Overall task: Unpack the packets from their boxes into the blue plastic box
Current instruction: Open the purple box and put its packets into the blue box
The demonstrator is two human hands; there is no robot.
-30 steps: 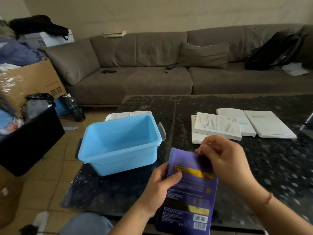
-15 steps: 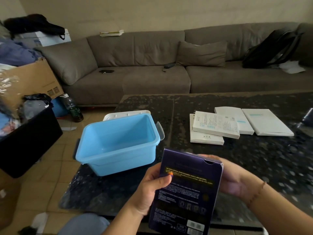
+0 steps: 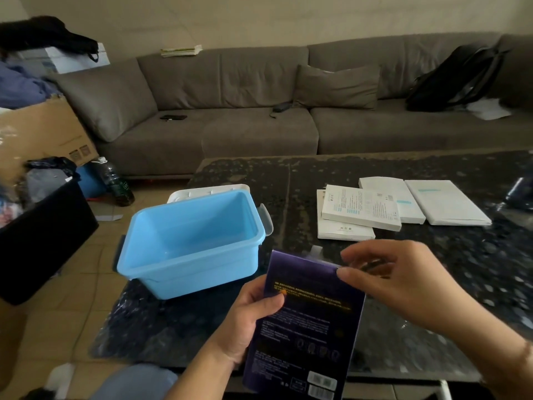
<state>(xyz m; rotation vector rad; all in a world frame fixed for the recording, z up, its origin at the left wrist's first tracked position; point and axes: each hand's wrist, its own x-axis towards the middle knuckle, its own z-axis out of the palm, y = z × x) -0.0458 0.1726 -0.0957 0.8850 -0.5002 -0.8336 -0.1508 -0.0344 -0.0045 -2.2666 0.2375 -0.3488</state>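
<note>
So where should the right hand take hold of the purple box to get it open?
Probably at the top flap of the purple box, coming from above right. The left hand grips its left edge and holds it upright, and the right hand already has fingertips at that upper right corner.

Purple box (image 3: 308, 321) is up in the air, upright, printed back facing us, barcodes at its bottom corner, its top end at the table's near edge. The blue box (image 3: 190, 243) sits open and empty on the dark table's near-left corner, tilted a touch toward us. Four white boxes (image 3: 363, 207) lie flat farther right, two overlapping, apparently still closed.
</note>
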